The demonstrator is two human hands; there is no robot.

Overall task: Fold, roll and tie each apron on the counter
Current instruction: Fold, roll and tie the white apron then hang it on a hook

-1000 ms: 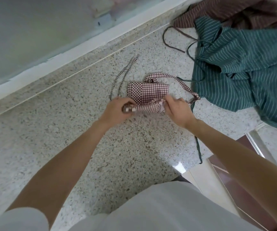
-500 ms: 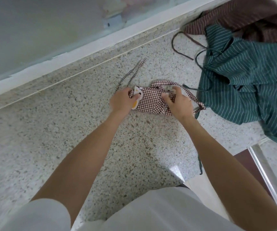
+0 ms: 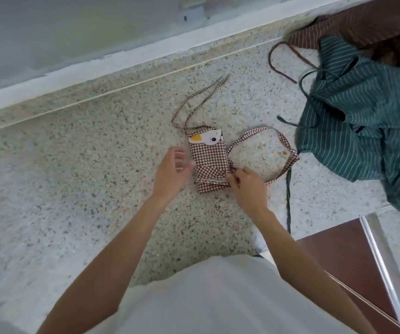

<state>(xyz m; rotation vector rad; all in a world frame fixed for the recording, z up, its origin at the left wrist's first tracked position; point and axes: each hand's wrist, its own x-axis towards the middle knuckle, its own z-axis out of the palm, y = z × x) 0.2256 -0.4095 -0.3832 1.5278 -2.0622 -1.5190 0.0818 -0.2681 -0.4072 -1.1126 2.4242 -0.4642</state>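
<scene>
Speckled stone worktop (image 3: 73,189) carries a checked apron (image 3: 209,160), folded into a narrow strip at the middle. The left hand (image 3: 170,169) hovers spread at its left edge, and the right hand (image 3: 247,186) pinches its near right corner beside the looped strap (image 3: 283,141). Farther right lie a green striped apron (image 3: 362,121) and a brown striped apron (image 3: 353,27), both unfolded.
</scene>
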